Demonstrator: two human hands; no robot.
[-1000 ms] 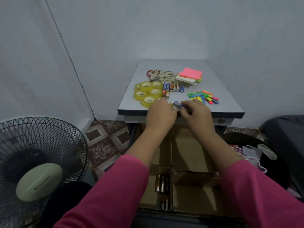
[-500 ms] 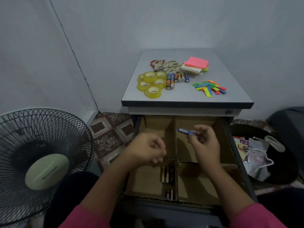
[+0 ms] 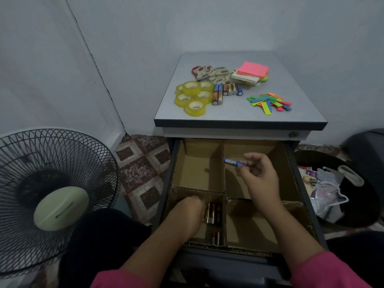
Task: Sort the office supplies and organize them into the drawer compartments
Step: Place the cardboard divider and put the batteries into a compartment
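Two bare forearms, pink long sleeves pushed up, left hand (image 3: 190,206), right hand (image 3: 258,175)

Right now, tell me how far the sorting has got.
Done: some batteries lie in the drawer's near-left compartment, where the left hand reaches. In hand: the right hand pinches a blue battery. Left on the tabletop: tape rolls, more batteries, scissors, sticky notes, coloured tabs.

Nothing here can be read properly. The blue battery (image 3: 234,162) pinched in the right hand (image 3: 259,177) over the drawer (image 3: 291,163) carries a pale label, but the print is too small to make out. A packet (image 3: 311,173) in the bin at the right shows purple lettering, blurred beyond reading.
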